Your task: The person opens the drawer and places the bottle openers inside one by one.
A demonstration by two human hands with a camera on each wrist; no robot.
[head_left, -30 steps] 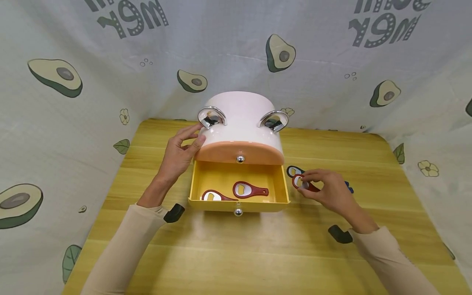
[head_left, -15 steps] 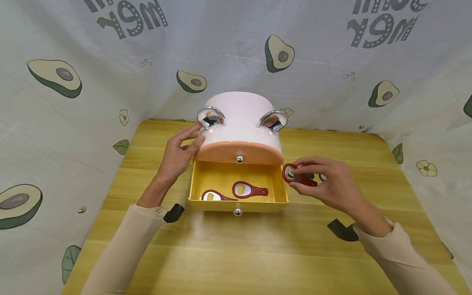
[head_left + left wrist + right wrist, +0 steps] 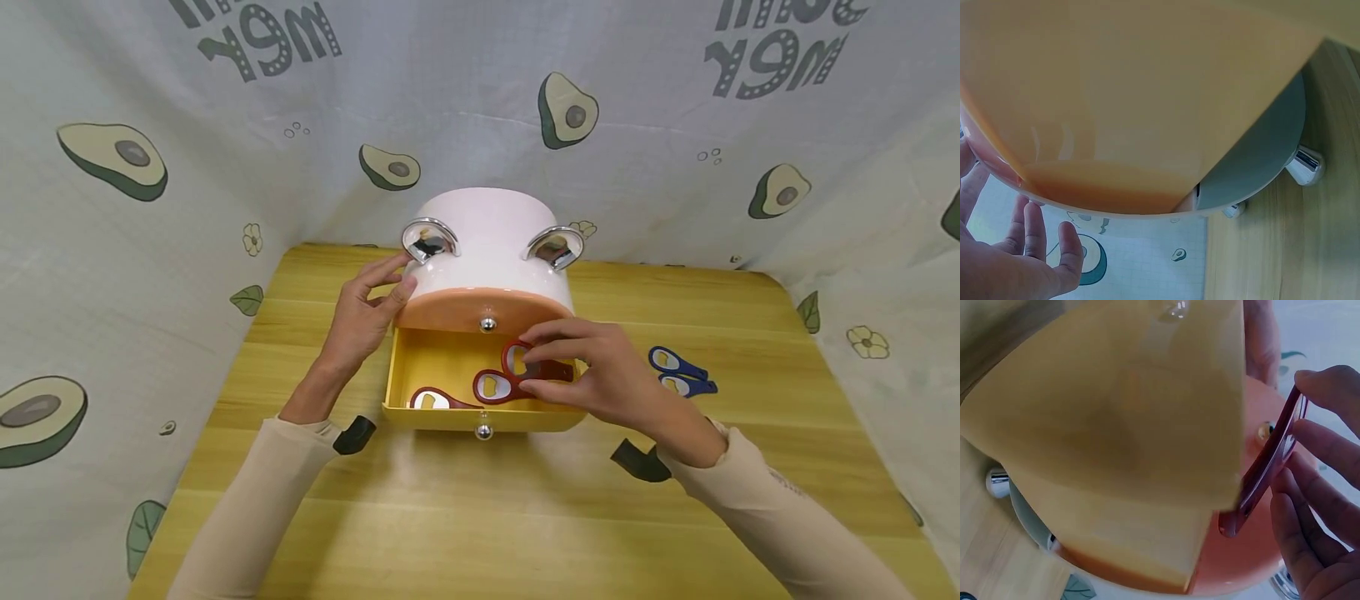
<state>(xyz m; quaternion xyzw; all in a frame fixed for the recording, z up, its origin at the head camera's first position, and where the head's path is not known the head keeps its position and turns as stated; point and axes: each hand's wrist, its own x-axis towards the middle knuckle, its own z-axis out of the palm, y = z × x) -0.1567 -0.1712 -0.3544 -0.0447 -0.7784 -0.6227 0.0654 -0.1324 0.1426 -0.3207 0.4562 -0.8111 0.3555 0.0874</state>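
Observation:
A white drawer box [image 3: 491,242] with an orange upper drawer front [image 3: 487,310] stands at the table's back; its yellow lower drawer [image 3: 420,408] is pulled open. Two red bottle openers [image 3: 495,387] [image 3: 431,399] lie inside it. My right hand [image 3: 592,375] pinches a third red bottle opener [image 3: 519,359] [image 3: 1266,465] over the drawer's right half. My left hand [image 3: 367,312] [image 3: 1016,262] rests with straight fingers against the box's left side. Two blue bottle openers [image 3: 678,371] lie on the table to the right.
The wooden table [image 3: 480,517] is walled in by an avocado-print cloth [image 3: 150,167] on the left, back and right. The drawer's chrome knob [image 3: 484,431] points toward me. Two chrome handles [image 3: 429,237] sit on the box's top.
My right hand lifted the red opener off the table on the right and carried it left over the open yellow drawer. The left hand stayed on the box.

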